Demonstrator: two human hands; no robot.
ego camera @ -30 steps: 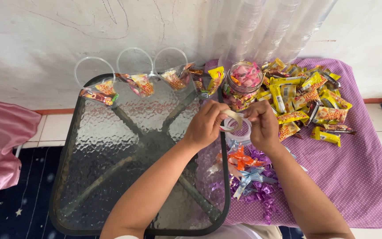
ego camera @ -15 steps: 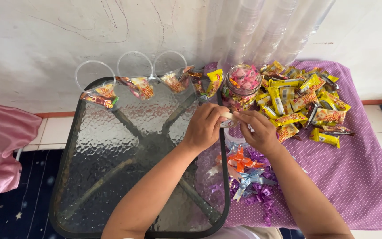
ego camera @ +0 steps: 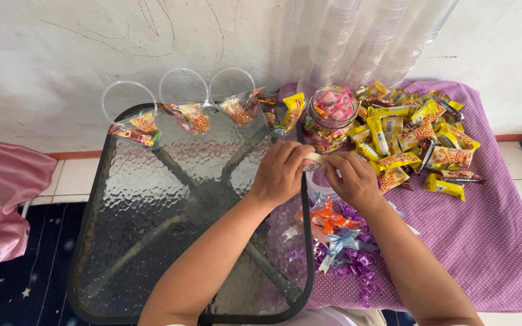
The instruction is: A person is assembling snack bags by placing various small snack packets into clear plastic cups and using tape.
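My left hand (ego camera: 282, 172) and my right hand (ego camera: 353, 181) meet over the right edge of a textured glass table (ego camera: 152, 241). Between their fingertips is a small whitish roll of clear tape (ego camera: 313, 162). The left hand's fingers curl around the roll, and the right hand's thumb and forefinger pinch at its side. Just below the hands, the rim of a clear plastic cup (ego camera: 319, 188) shows, mostly hidden by them.
Three clear cups with snack packets (ego camera: 191, 115) lie along the table's far edge. A glass jar of sweets (ego camera: 330, 118), a pile of yellow snack packets (ego camera: 412, 136) and ribbon bows (ego camera: 339, 238) sit on a purple dotted cloth (ego camera: 484, 241). Stacked clear cups (ego camera: 364, 42) lean on the wall. A pink cloth (ego camera: 1, 199) lies at left.
My hands have drawn a little closer together around the tape roll, and my right hand has dropped slightly. Everything else is where it was.
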